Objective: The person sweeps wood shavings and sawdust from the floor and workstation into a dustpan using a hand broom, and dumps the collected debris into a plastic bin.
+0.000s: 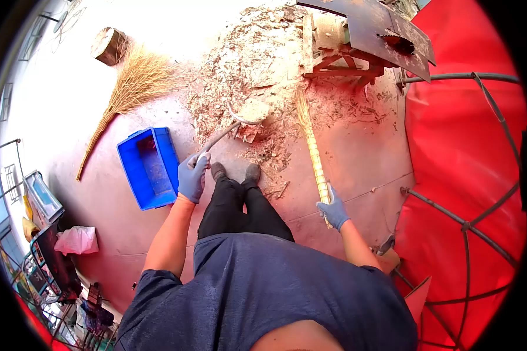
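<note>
My left hand [192, 177], in a grey-blue glove, is closed round a long grey handle [219, 136]. A curved bar crosses the handle's far end, where pale wood chips [254, 110] are heaped; I cannot make out the tool's exact kind. My right hand [334, 210], gloved too, grips a broom [315, 155] by its pale, banded handle. The broom's bristle end reaches away toward the scattered chips below the saw table. Beside my left hand stands a blue plastic bin [149, 202], with a little debris in it.
A saw table [366, 26] with a round blade stands at the upper right over wood debris [228, 70]. Another straw broom [129, 88] lies to the left near a log [109, 46]. Red sheeting [462, 140] on metal bars borders the right. A pink bag [77, 240] is at the left.
</note>
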`<state>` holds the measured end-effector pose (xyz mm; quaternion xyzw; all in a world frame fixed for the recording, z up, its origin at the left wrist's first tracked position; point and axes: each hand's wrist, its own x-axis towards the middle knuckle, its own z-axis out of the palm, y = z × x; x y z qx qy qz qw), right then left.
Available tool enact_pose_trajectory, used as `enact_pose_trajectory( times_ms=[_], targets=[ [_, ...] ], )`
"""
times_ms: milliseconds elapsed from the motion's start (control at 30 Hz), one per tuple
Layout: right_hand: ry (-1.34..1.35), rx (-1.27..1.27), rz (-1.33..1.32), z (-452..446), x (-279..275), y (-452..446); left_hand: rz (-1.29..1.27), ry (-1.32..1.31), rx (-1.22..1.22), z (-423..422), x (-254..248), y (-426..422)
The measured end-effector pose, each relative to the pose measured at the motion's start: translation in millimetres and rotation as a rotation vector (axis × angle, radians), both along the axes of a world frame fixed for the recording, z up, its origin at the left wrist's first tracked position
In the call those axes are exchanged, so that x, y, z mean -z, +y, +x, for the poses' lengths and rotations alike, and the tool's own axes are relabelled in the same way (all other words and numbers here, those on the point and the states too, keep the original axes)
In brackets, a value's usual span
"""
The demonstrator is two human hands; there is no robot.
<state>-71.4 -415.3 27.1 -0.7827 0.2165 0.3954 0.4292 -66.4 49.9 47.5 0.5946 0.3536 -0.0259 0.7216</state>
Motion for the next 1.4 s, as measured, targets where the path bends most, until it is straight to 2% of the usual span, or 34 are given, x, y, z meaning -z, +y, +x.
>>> enact_pose_trajectory(
  times_ms=[33,100,167,200,233,267,400,433,567,700,767,833,900,967,1033,1200,1300,1333,1400],
  targets=[
    [0.005,-0.005,0.008,-16.8,-7.2,-4.3,-0.038,0.063,0.024,-10.5,-16.7,18.2],
    [0.074,0.141,0.033,-47.1,-19.6,-11.5,0.007,0.045,-0.081,-30.1,-45.7,41.6],
    [0.002,0.196,0.082,-80.0,-5.2,-25.8,-0.013,0.0,-0.144,-56.3,-68.2,77.7],
    [0.038,0.252,0.069,-88.1,-9.2,-24.8,0.012,-0.076,-0.193,-77.3,-57.3,106.0],
    [0.082,0.305,0.054,-100.5,-11.8,-26.3,0.053,-0.034,-0.183,-91.5,-74.6,126.5],
    [0.111,0.352,0.132,-110.3,-14.0,-27.9,0.066,-0.054,-0.199,-109.7,-90.9,146.1],
    [0.149,0.42,0.147,-140.9,-15.9,-23.8,0.187,-0.138,-0.271,-195.2,-154.6,212.7],
    [0.159,0.401,0.155,-149.1,-13.0,-23.7,0.167,-0.124,-0.229,-225.3,-165.7,240.4],
    [0.104,0.402,0.091,-181.5,-14.7,-15.2,0.409,-0.145,-0.205,-302.9,-228.4,299.8],
    [0.093,0.364,0.09,-215.5,-16.0,-12.4,0.532,-0.005,-0.203,-317.3,-268.6,325.6],
    [0.083,0.359,0.086,-230.8,-20.1,-2.9,0.538,0.059,0.013,-304.6,-276.2,332.7],
    [0.087,0.358,0.077,-246.9,-21.4,3.8,0.578,0.205,0.126,-273.9,-261.8,326.8],
    [0.077,0.385,0.077,-271.1,-20.7,6.0,0.672,0.015,0.378,-247.7,-224.0,318.9],
    [0.058,0.414,0.079,-288.2,-19.9,7.6,0.653,0.243,0.654,-221.1,-196.1,307.4],
    [0.082,0.423,0.089,-307.4,-35.7,11.6,0.947,0.297,0.991,-194.4,-166.4,290.6],
    [0.051,0.477,0.088,-364.0,-39.6,4.2,1.161,0.231,1.307,-156.5,-101.2,227.9],
    [0.027,0.519,0.068,-394.9,-43.6,14.9,1.104,0.281,1.412,-133.6,-95.1,195.7],
    [0.011,0.542,0.05,-406.4,-45.0,19.5,1.142,0.182,1.534,-126.5,-97.4,185.0],
    [0.006,0.611,0.07,-426.7,-46.0,28.1,1.147,0.301,1.614,-112.5,-82.9,165.4]
  ],
)
